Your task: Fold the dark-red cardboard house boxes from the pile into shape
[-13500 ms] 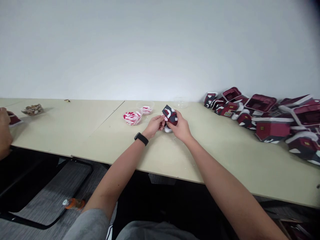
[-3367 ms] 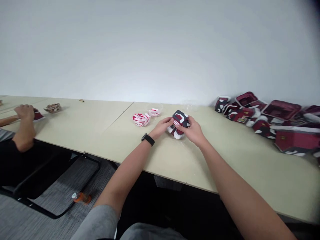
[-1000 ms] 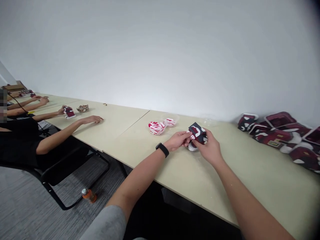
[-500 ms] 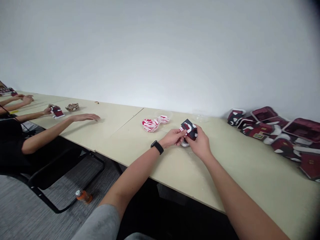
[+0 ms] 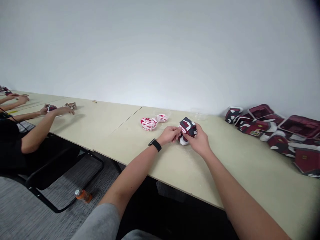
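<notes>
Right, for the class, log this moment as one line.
left hand: touching maroon-and-black house-shaped piece; right hand: holding it; nearby: clear round plastic bowl of red-and-white pieces

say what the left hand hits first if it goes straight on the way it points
The small house-shaped piece held by the right hand; the left hand seems to be touching it.

We had room to pass over the table (image 5: 240, 153) between our right hand (image 5: 200, 141) and the pile (image 5: 278, 141), which blocked the far right. Left of our left hand (image 5: 170, 134), the large bowl (image 5: 149, 128) stood in the way, the small bowl (image 5: 162, 120) just behind it, and the wall (image 5: 160, 56) closed the back.
</notes>
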{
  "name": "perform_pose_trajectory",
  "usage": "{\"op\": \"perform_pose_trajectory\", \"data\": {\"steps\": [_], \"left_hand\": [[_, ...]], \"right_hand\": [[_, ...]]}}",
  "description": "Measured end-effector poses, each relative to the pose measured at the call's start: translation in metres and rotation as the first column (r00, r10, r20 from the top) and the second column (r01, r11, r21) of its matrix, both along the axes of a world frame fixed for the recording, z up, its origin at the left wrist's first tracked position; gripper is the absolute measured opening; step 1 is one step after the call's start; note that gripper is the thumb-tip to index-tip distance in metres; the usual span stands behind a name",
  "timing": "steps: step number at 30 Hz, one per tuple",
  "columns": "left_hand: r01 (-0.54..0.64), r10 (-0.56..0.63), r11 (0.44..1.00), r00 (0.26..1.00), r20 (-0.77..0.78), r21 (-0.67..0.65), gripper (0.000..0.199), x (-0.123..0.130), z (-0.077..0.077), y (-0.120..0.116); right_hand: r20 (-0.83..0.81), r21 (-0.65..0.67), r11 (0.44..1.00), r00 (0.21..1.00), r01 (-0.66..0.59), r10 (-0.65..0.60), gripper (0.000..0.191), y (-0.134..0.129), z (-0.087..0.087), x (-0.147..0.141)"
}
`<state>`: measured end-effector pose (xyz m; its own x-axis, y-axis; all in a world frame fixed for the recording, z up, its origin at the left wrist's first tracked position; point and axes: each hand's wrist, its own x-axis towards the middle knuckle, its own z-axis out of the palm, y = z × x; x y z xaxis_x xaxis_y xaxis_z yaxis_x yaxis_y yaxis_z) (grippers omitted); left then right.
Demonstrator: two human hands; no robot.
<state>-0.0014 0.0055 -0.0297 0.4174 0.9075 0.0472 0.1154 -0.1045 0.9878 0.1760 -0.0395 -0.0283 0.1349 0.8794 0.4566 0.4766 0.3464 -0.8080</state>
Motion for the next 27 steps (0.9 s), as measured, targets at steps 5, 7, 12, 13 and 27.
{"op": "perform_pose_trajectory", "data": {"steps": [5, 7, 12, 13, 27], "left_hand": [[-0.263, 0.265, 0.907, 0.963, 0.042, 0.33, 0.048, -0.008, 0.004, 0.009], [-0.205, 0.177, 0.919, 0.978, 0.111, 0.336, 0.059, -0.011, 0.006, 0.011], [0.114, -0.156, 0.971, 0.968, 0.197, 0.21, 0.065, -0.012, 0.009, 0.007], [0.125, -0.167, 0.971, 0.965, 0.202, 0.203, 0.065, -0.011, 0.01, 0.006], [0.088, -0.125, 0.983, 0.963, 0.238, 0.163, 0.064, -0.006, 0.013, 0.0]], "right_hand": [[-0.042, -0.036, 0.997, 0.997, -0.064, 0.063, 0.064, 0.0, 0.005, 0.005], [-0.072, -0.043, 0.988, 0.987, -0.145, 0.142, 0.061, 0.001, 0.007, 0.007], [-0.124, -0.062, 0.96, 0.956, -0.274, 0.266, 0.057, -0.003, 0.011, 0.009], [-0.131, -0.076, 0.959, 0.956, -0.272, 0.261, 0.055, -0.004, 0.012, 0.009], [-0.22, -0.111, 0.961, 0.949, -0.253, 0.225, 0.053, -0.01, 0.017, 0.004]]}}
